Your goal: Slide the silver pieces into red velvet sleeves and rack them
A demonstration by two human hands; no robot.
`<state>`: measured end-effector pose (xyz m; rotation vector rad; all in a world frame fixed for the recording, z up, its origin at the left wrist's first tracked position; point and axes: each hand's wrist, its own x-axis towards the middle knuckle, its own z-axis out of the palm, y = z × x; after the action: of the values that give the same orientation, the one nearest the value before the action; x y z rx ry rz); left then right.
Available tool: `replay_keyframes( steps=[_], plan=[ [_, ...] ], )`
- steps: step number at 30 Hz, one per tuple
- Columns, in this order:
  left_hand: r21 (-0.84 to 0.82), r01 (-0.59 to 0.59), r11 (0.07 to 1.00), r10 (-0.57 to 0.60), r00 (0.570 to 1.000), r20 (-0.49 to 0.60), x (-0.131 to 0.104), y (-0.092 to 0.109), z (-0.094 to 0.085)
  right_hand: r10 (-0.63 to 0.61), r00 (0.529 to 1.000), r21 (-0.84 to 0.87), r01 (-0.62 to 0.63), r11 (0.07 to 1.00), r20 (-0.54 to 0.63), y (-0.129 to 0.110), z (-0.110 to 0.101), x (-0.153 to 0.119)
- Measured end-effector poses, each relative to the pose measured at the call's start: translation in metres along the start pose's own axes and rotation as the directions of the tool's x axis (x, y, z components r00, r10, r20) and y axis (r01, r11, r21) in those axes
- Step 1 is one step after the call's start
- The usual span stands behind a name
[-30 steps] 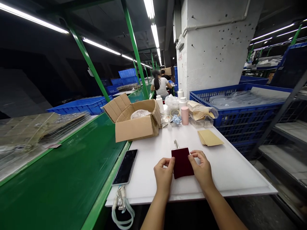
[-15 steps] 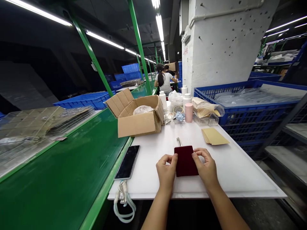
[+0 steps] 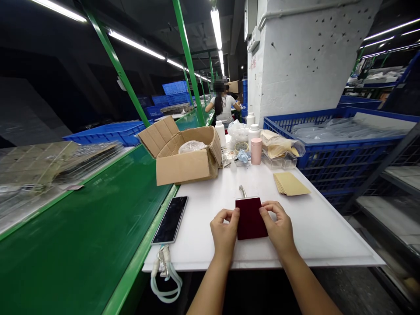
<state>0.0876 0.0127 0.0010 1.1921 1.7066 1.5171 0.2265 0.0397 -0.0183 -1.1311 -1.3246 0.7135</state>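
Note:
Low over the front part of the white table, a dark red square piece (image 3: 251,221) with a velvety look faces me. It looks like a flat pouch or pad, and a thin pale edge shows along its top. My left hand (image 3: 225,229) pinches its left edge near the top between thumb and fingers. At the upper right edge, my right hand (image 3: 278,225) grips it the same way. Just beyond the top edge lies a small silvery metal item (image 3: 242,190), partly hidden behind the red piece; its kind I cannot make out.
A phone (image 3: 170,219) lies left on the white table (image 3: 210,197), beside a green conveyor belt (image 3: 82,227). Behind stand an open cardboard box (image 3: 183,168), white bottles and a pink bottle (image 3: 256,151). Tan cards (image 3: 292,183) and a blue crate (image 3: 341,148) are right. A person (image 3: 224,107) sits farther back.
The view has shifted slightly, so the table and items sit a little more to the left and higher. Both hands keep their hold on the red piece, and its pale top edge shows more.

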Motion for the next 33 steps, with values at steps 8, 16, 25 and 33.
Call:
replay_keyframes(
  steps=[8, 16, 25, 33],
  plan=[
    [-0.003, -0.006, 1.0, 0.006, 1.0, -0.006, 0.0004, -0.0009, 0.0011, -0.007, 1.0, -0.001, 0.007, 1.0, -0.002, 0.0011, 0.0003, 0.0004],
    [-0.01, -0.004, 1.0, 0.004, 1.0, -0.007, 0.0019, -0.0022, 0.0014, -0.028, 0.999, 0.004, 0.028, 1.0, -0.017, 0.0021, 0.0009, 0.0024],
    [-0.017, -0.001, 1.0, 0.0, 1.0, -0.007, 0.0021, -0.0049, 0.0016, -0.025, 0.999, 0.014, 0.025, 1.0, -0.025, 0.0012, 0.0017, 0.0025],
    [-0.028, 0.015, 0.999, -0.016, 1.0, -0.01, 0.001, 0.0, 0.0015, -0.023, 0.999, 0.02, 0.024, 1.0, -0.022, 0.0004, 0.0007, 0.0025]
  ],
)
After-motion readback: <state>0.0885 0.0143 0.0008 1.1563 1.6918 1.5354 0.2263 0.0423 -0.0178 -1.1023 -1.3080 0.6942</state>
